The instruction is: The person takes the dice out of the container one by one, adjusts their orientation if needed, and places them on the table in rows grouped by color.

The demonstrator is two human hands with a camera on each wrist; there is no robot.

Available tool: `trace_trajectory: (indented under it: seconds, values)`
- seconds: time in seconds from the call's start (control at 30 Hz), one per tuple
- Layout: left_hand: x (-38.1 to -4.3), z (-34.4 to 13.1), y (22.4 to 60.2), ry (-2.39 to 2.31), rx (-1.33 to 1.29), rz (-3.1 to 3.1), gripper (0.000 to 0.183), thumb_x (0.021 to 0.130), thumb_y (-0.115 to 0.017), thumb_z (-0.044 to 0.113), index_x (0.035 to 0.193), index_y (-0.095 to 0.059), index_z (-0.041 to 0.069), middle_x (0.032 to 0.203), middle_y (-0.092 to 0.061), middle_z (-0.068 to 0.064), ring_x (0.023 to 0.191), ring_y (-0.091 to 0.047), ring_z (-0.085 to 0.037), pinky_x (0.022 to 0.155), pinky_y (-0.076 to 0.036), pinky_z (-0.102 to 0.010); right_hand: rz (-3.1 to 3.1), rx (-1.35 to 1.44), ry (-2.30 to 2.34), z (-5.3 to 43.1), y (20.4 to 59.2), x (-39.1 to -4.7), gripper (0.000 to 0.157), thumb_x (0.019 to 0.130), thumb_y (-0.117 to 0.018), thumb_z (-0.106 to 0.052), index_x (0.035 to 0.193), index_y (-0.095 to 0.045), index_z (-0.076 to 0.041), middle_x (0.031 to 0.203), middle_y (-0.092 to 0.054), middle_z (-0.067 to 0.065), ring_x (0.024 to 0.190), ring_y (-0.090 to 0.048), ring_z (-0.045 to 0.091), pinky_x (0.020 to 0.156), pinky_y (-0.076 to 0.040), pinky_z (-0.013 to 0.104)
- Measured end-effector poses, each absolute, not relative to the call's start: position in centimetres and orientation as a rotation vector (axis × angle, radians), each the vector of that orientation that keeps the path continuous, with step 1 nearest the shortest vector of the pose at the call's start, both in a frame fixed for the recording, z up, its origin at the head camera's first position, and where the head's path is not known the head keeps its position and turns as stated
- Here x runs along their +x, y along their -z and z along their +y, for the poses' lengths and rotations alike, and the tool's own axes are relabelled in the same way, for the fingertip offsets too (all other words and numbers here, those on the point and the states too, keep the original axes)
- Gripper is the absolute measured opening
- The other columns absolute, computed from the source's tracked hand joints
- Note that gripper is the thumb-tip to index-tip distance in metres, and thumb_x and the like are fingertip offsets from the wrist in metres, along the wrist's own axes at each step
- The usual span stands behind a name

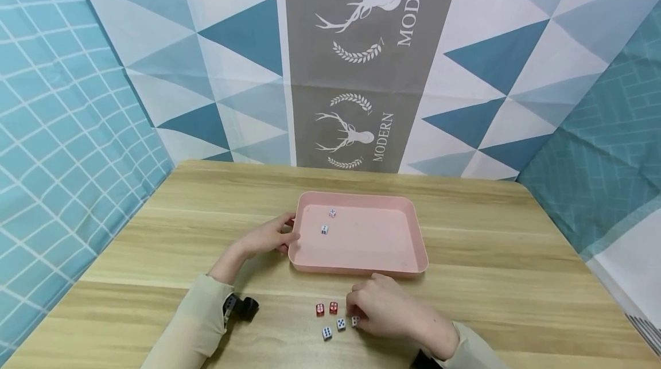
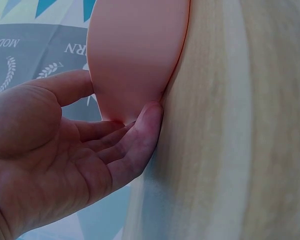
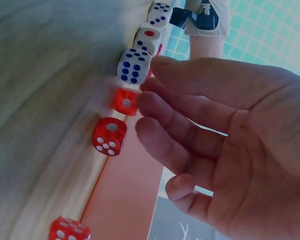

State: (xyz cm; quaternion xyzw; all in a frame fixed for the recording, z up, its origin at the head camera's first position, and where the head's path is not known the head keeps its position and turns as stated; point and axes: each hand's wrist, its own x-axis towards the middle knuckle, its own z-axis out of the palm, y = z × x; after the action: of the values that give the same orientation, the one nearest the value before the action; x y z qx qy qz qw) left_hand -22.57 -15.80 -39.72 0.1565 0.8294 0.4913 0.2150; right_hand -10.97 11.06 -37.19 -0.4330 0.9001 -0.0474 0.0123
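Observation:
My left hand grips the left end of a pink tray; in the left wrist view its thumb lies at the rim and its fingers at the lower edge. Two white dice, one a white die, lie inside the tray. My right hand is down at the table before the tray, its fingers loosely bent. Its thumb and index fingertips are right by a white die with blue dots; I see no clear pinch. Close below lie a red die and another red die, hidden under the hand in the head view.
Left of my right hand lie two more white dice, one a white die, and two red dice, one a red die. A farther red die shows in the right wrist view. Patterned cloth hangs behind the wooden table.

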Motion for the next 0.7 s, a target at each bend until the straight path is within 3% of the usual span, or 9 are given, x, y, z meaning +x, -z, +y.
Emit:
trace_trajectory:
  seconds: [0.23,0.7]
  values:
    - [-22.4,-15.8,39.8,-1.371,0.432,2.299,0.055,0.093,-0.05,0.014,0.139,-0.025,-0.001,0.128,-0.039,-0.024,0.083,-0.057,-0.019,0.072,-0.052,-0.033,2.889,-1.394,0.247,11.3,37.0,-11.5,0.011,0.073,-0.07,-0.02,0.069,-0.061,-0.023,0.064,-0.05,-0.019,0.057,-0.041,-0.006,0.061,-0.036,0.019]
    - [-22.5,-15.8,40.0,-1.379,0.434,2.302,0.053,0.093,-0.05,0.014,0.138,-0.027,-0.001,0.128,-0.039,-0.024,0.084,-0.057,-0.019,0.071,-0.052,-0.033,3.035,-1.27,0.361,11.7,35.7,-14.7,0.009,0.079,-0.066,-0.021,0.073,-0.059,-0.021,0.067,-0.055,-0.016,0.059,-0.045,-0.003,0.066,-0.042,0.025]
